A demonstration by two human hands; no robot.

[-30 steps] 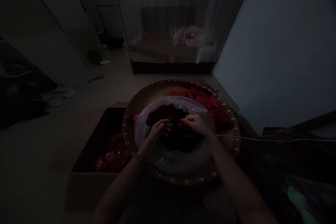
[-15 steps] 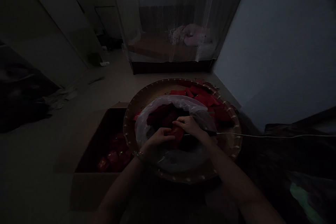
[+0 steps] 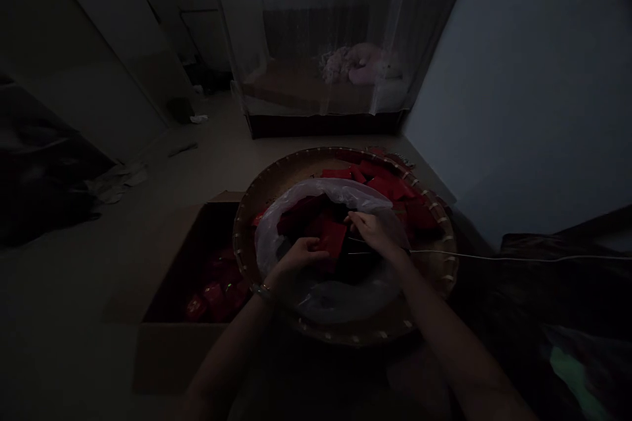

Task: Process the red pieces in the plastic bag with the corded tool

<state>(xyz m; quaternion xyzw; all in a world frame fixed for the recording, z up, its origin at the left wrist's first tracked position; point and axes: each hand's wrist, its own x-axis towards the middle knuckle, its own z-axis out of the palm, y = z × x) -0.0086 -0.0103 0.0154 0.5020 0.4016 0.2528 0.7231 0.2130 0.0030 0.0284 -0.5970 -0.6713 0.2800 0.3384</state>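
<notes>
My left hand [image 3: 302, 256] is closed on the near left side of a flat red packet [image 3: 332, 237], fingers curled over its edge. My right hand [image 3: 368, 229] is just right of the packet, apart from it, with thumb and fingertips pinched together. Whatever lies in that pinch is too dark to make out. Two thin pale lines show below the right fingers. Both hands are over a translucent plastic bag [image 3: 276, 227] spread open in a round woven bamboo tray [image 3: 240, 210]. Darker red pieces [image 3: 302, 214] lie inside the bag.
More red packets [image 3: 390, 184] lie along the tray's far right side. A cardboard box [image 3: 172, 355] with shiny red packets [image 3: 214, 296] stands at the left. A white cord [image 3: 494, 255] runs right from near my right wrist. Behind is a netted bed [image 3: 316, 95]. The room is dim.
My right hand has come off the red packet and moved slightly right and up. The packet now shows flatter and wider in my left hand, which has stayed in nearly the same place.
</notes>
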